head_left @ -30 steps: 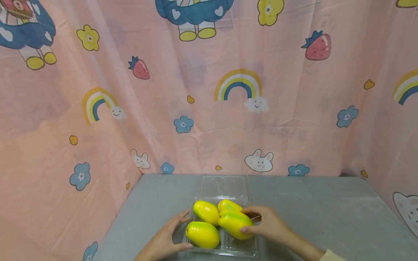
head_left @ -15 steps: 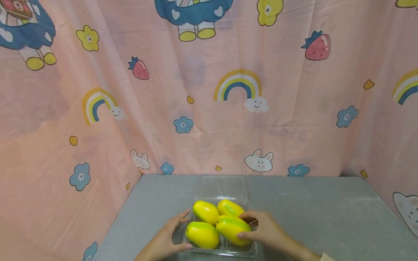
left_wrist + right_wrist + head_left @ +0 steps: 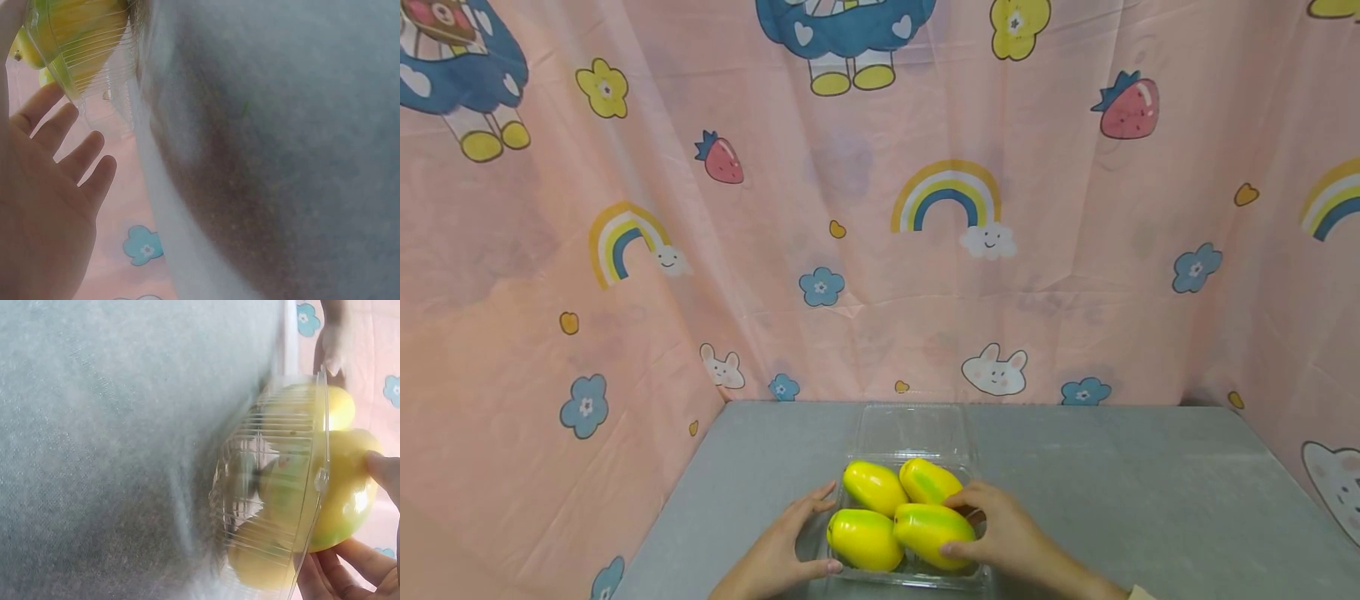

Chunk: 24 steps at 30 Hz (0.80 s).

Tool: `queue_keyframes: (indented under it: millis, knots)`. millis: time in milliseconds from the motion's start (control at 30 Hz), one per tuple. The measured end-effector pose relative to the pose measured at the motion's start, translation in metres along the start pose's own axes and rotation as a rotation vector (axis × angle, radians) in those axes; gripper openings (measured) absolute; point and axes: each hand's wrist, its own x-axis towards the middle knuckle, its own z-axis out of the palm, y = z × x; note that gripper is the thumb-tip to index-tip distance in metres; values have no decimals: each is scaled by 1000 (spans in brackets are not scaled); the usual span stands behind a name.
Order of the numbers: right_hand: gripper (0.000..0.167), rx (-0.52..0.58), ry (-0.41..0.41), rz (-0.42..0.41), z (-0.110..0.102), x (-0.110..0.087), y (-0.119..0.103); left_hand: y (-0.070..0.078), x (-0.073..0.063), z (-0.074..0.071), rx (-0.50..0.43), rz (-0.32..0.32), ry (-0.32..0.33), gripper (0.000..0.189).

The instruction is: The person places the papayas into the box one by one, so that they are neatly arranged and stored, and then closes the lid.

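Observation:
In the head view a clear plastic clamshell box [image 3: 951, 582] stands on the table, holding yellow-green mangoes. My right hand [image 3: 1011, 533] grips the near-right mango [image 3: 928, 533] between thumb and fingers. The right wrist view has this mango [image 3: 350, 481] partly below the box rim, partly above it. To its left lies the near-left mango [image 3: 865, 542], with the far-left mango [image 3: 872, 486] and far-right mango [image 3: 928, 479] behind. My left hand [image 3: 778, 542] spans the box's left side, thumb at the near corner. Its fingers stretch out beside the ribbed wall in the left wrist view.
The box's transparent lid [image 3: 913, 429] lies folded back toward the rear of the grey table [image 3: 1112, 492]. A pink printed curtain [image 3: 880, 333] hangs behind the table and along both sides.
My right hand has brought its mango down and slightly left into the near-right part of the box, uncovering more of the far-right mango. The left hand stays in place.

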Motion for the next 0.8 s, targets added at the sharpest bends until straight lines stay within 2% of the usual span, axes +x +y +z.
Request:
queue_keyframes:
  millis: [167,800]
  knots:
    - [56,-66,11,-32,4,0,2,0,0,-1,-1,14,2,80]
    - [56,-154,-15,11,12,-1,-3,-3,0,0,8,23,5,79]
